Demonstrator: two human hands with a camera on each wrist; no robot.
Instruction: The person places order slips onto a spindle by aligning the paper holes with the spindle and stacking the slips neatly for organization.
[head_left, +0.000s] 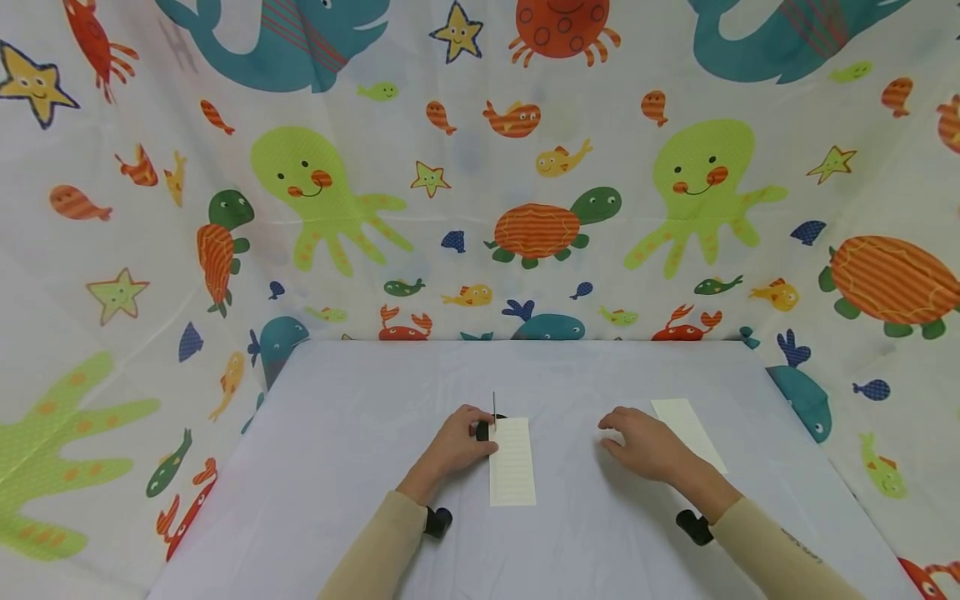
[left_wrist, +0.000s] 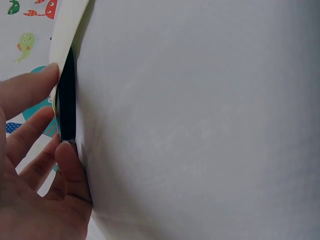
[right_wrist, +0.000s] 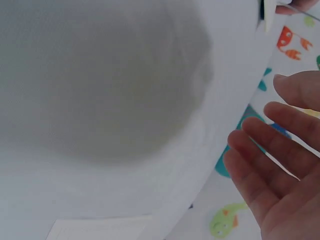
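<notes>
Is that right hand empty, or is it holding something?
Empty. The right hand has its fingers loosely parted in the right wrist view, with nothing between them and the thumb.

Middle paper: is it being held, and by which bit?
The left hand holds the paper by its upper left edge; whether it grips the dark thing there too, I can't tell. The right hand holds nothing.

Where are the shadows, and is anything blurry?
Head view: a soft shadow lies on the white table below the right hand; the backdrop prints look fairly crisp. Right wrist view: a broad, soft-edged shadow darkens the table, and the green fish print looks slightly blurred. Left wrist view: dim toward the right edge; no glare.
</notes>
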